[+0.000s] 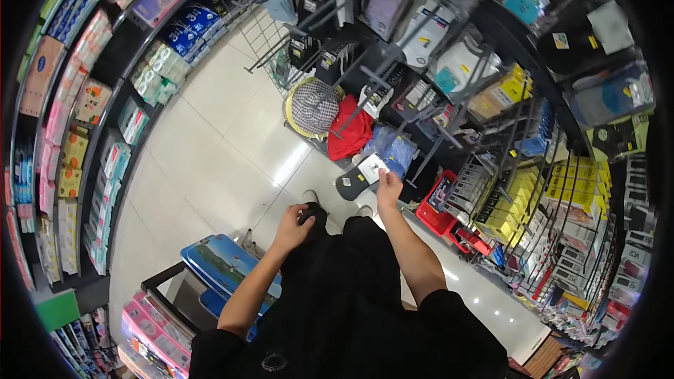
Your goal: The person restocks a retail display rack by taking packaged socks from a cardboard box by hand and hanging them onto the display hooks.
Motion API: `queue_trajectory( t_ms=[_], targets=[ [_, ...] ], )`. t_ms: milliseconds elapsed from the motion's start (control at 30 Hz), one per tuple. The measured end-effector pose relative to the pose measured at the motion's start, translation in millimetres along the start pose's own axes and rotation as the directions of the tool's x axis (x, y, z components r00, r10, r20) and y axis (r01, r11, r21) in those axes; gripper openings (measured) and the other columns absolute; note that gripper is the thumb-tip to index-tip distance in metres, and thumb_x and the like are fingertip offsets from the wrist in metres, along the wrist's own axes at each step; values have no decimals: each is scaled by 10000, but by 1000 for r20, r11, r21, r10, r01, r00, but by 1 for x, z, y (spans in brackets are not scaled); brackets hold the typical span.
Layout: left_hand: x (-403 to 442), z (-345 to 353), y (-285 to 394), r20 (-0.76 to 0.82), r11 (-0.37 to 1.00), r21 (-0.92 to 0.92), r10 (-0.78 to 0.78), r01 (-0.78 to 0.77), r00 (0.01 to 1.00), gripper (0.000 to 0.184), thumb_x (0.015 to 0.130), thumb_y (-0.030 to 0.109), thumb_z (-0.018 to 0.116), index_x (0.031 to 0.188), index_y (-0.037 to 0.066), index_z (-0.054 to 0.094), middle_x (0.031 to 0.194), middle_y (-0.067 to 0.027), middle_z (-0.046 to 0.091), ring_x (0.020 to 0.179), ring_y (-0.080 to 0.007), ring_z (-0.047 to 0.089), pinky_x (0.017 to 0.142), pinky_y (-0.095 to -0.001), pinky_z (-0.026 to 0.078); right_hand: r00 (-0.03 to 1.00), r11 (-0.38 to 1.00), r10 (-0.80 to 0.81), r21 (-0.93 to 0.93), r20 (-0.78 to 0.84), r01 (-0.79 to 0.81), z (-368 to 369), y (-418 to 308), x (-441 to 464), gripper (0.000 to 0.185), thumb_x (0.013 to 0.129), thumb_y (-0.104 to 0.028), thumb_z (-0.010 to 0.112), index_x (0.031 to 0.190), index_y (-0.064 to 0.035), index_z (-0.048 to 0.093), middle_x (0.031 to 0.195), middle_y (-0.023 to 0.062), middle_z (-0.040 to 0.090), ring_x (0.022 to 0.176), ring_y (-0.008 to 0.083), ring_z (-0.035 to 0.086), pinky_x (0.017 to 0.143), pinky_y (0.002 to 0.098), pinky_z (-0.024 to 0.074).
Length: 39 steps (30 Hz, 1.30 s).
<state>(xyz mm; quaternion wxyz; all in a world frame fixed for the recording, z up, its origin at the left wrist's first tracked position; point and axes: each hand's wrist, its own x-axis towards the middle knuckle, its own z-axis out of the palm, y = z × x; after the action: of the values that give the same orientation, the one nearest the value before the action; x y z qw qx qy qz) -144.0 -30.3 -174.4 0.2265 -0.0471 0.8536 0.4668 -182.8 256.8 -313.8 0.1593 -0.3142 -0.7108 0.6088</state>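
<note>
My right hand [390,188] pinches the white card top of a dark packaged item [355,181], which looks like socks or insoles and hangs over the floor. My left hand [295,226] is by my left knee, its fingers curled around something small and dark that I cannot make out. Just beyond the dark item are a blue plastic-wrapped bundle [393,149] and a red cloth item [350,128]. A checked hat with a yellow rim [313,107] sits to the left of the red item.
Wire racks with hanging packs [428,31] rise ahead and to the right. A red basket [437,212] is low at the right. Shelves of tissue packs [160,70] curve along the left. Blue picture boards [228,263] stand near my left forearm, above the tiled floor [210,161].
</note>
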Motion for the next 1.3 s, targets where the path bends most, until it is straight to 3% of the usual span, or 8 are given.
queue_trajectory(
  t_ms=[100, 333, 700, 833, 967, 1000, 1133, 1300],
  targets=[
    [-3, -26, -14, 2, 996, -55, -70, 70, 998, 403, 841, 198, 702, 1158, -28, 600, 1182, -208, 563, 1061, -334, 611, 846, -390, 528, 995, 991, -53, 119, -84, 63, 13, -9, 14, 193, 927, -124, 644, 793, 10, 609, 723, 5, 603, 672, 69, 515, 592, 251, 409],
    [6, -63, -32, 15, 994, -21, -106, 107, 994, 383, 853, 202, 683, 1156, -24, 622, 1201, -219, 573, 1028, -341, 638, 846, -385, 539, 980, 968, -192, -174, -60, 179, 8, 0, 42, 103, 895, -100, 622, 848, -9, 637, 665, 78, 596, 614, 124, 528, 563, 308, 408],
    [5, -82, -36, 57, 992, -26, -120, 121, 991, 379, 863, 214, 683, 1164, -5, 612, 1179, -201, 573, 1015, -320, 639, 874, -377, 532, 941, 943, -279, -242, -191, 230, 18, 19, 113, 150, 931, -99, 610, 864, 33, 637, 674, 68, 621, 628, 103, 553, 578, 288, 436],
    [2, -96, -47, 33, 991, 11, -136, 136, 990, 384, 865, 226, 681, 1163, -5, 613, 1189, -201, 571, 1030, -316, 632, 878, -377, 528, 972, 992, -56, 101, -226, 81, 21, 20, 156, 179, 946, -125, 619, 980, 49, 638, 829, 58, 668, 745, 120, 613, 652, 271, 488],
    [-1, -114, -52, 8, 985, 34, -172, 172, 985, 399, 863, 236, 674, 1174, -3, 606, 1214, -208, 567, 1059, -324, 621, 879, -386, 522, 970, 992, -83, 77, -227, 103, 13, 28, 203, 118, 924, -116, 643, 918, 1, 639, 816, 22, 649, 714, 109, 591, 656, 276, 490],
    [-1, -118, -54, 6, 985, 60, -161, 161, 987, 405, 862, 237, 671, 1182, -1, 602, 1221, -210, 566, 1066, -329, 618, 879, -390, 521, 966, 999, -25, 21, -256, 32, 11, 41, 224, 188, 927, -91, 611, 1009, 77, 633, 838, 71, 674, 742, 145, 613, 690, 283, 495],
    [-2, -130, -57, -7, 963, 67, -262, 262, 965, 412, 865, 235, 667, 1198, 7, 590, 1208, -210, 580, 1062, -322, 621, 876, -394, 521, 937, 995, -35, -95, -347, 2, 7, 32, 266, 176, 925, -98, 602, 1030, 40, 633, 887, 99, 673, 781, 181, 618, 704, 340, 489],
    [0, -134, -54, 31, 973, 144, -189, 183, 982, 405, 869, 226, 672, 1201, 10, 586, 1200, -204, 593, 1049, -320, 630, 879, -384, 522, 932, 998, -63, -5, -358, 65, -2, 28, 284, 307, 871, -197, 683, 1084, 17, 630, 885, 114, 671, 799, 243, 627, 752, 349, 491]
  ],
)
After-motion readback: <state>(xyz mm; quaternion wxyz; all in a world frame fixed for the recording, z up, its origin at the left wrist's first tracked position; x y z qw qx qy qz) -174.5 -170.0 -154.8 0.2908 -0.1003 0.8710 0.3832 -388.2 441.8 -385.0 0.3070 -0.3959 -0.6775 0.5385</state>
